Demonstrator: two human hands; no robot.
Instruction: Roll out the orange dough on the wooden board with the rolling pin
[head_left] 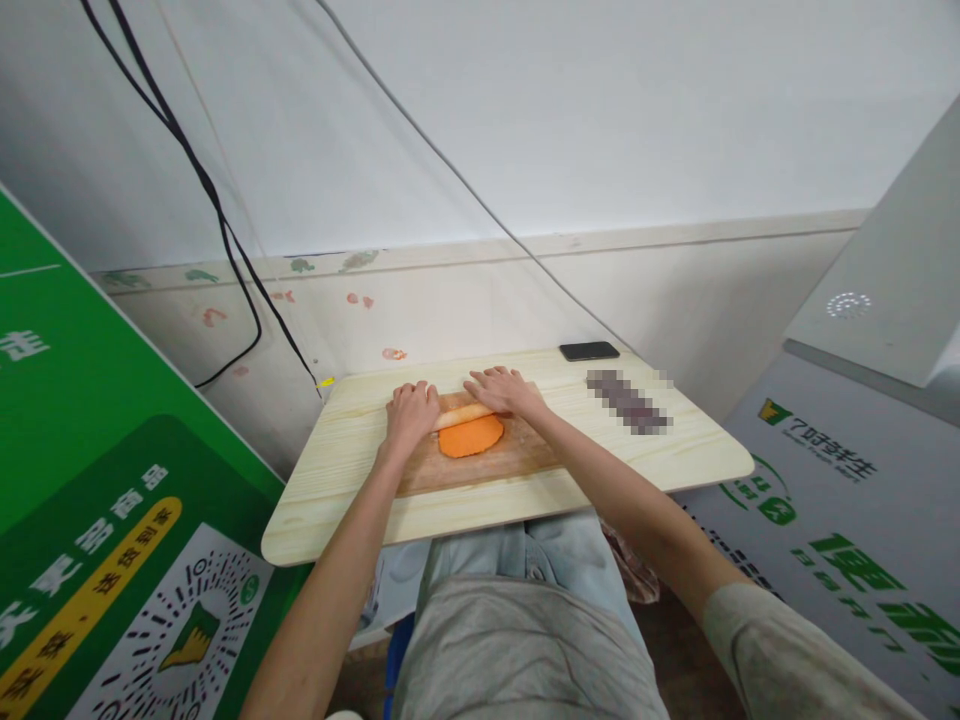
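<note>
A wooden rolling pin (466, 413) lies across the far part of a flattened orange sheet (471, 440), which looks like dough or modelling clay. Beneath them is a brown wooden board (517, 450). My left hand (412, 410) is closed over the pin's left end, fingers bent down. Over its right end rests my right hand (506, 388), with the fingers curved forward across the pin. Both palms hide the pin's ends. The orange sheet has a rounded outline and its far edge is under the pin.
The board sits on a pale wood-grain table (330, 470) against a white wall. A black phone (589, 351) lies at the back right, near a pixelated dark item (626, 402). A green printed panel (150, 430) stands left, a white cabinet (847, 450) right. Cables hang along the wall.
</note>
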